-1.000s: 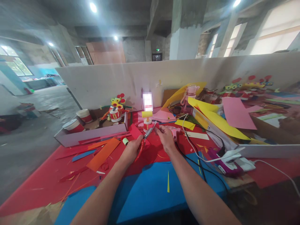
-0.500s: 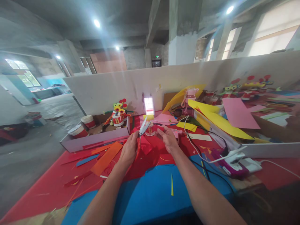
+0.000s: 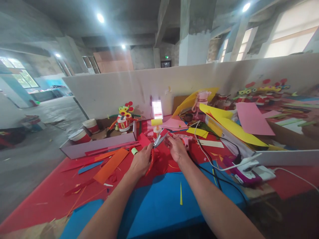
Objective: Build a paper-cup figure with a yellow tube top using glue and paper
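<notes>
Two things are held just in front of the paper-cup figure (image 3: 157, 122): red-handled scissors (image 3: 152, 158) gripped in my left hand (image 3: 141, 161) and red paper (image 3: 163, 132) I pinch in my right hand (image 3: 177, 148), seemingly to steady its edge for the blades (image 3: 159, 140).

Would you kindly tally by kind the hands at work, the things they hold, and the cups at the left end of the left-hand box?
Hands: 2 (left hand, right hand)
Scissors: 1
Red paper piece: 1
Cups: 2
Total: 6
</notes>
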